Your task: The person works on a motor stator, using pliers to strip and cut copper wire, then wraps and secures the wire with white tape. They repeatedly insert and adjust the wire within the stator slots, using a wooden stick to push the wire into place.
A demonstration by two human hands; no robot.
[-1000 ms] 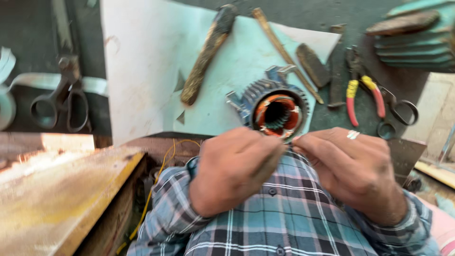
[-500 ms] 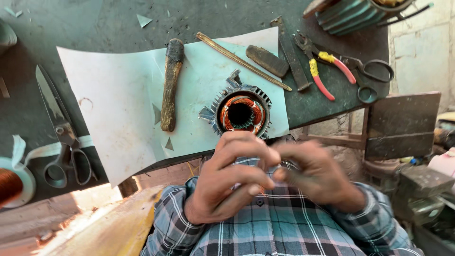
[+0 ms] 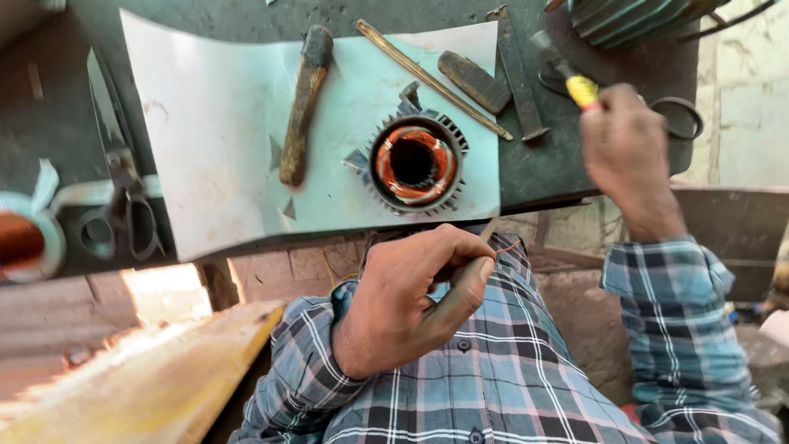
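Note:
A motor stator (image 3: 413,163) with copper windings sits on a pale sheet (image 3: 214,123) on the dark bench. My left hand (image 3: 415,296) is close to my chest, fingers pinched on a thin copper wire (image 3: 503,246) that leads up toward the stator. My right hand (image 3: 629,152) is out over the bench's right side, closed on pliers with yellow and red handles (image 3: 579,86). The plier jaws point away from me, and my fingers hide most of the handles.
On the sheet lie a wooden-handled hammer (image 3: 302,103), a long brass rod (image 3: 431,78) and a dark file (image 3: 474,80). Scissors (image 3: 123,205) and a copper wire spool (image 3: 20,238) are at the left. A finned motor casing (image 3: 633,18) stands top right. A wooden plank (image 3: 140,370) is lower left.
My right hand left the wire at my chest, reached out to the bench and took hold of the pliers. My left hand stays pinched on the wire. The view shifted.

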